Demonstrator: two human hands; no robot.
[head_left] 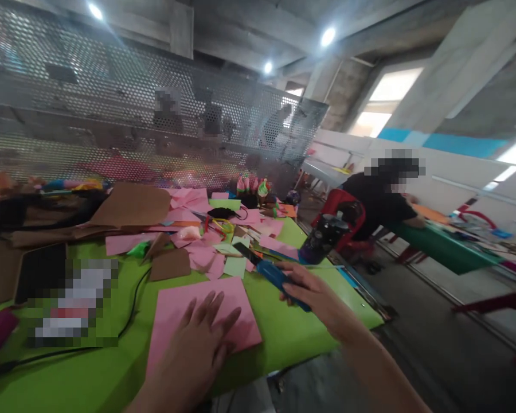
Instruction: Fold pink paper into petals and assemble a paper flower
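Flat on a pink sheet (172,304) rests my left hand (200,338), its fingers spread. The sheet lies on the green tabletop (301,344) near the front edge. My right hand (307,289) is closed around a blue utility knife (279,278), held above the table to the right of the sheet. The knife's dark blade end points up and to the left, apart from the sheet. Beyond the knife lie pale green paper pieces (235,267) and crumpled pink paper (204,258). A brown cardboard piece (171,264) sits just behind the pink sheet.
A large cardboard sheet (131,205) and many scraps cover the back of the table. A black cable (134,301) runs along the left. A dark bottle (322,238) stands at the right edge. Beyond it a person (370,195) sits on a red chair (359,215) by another table.
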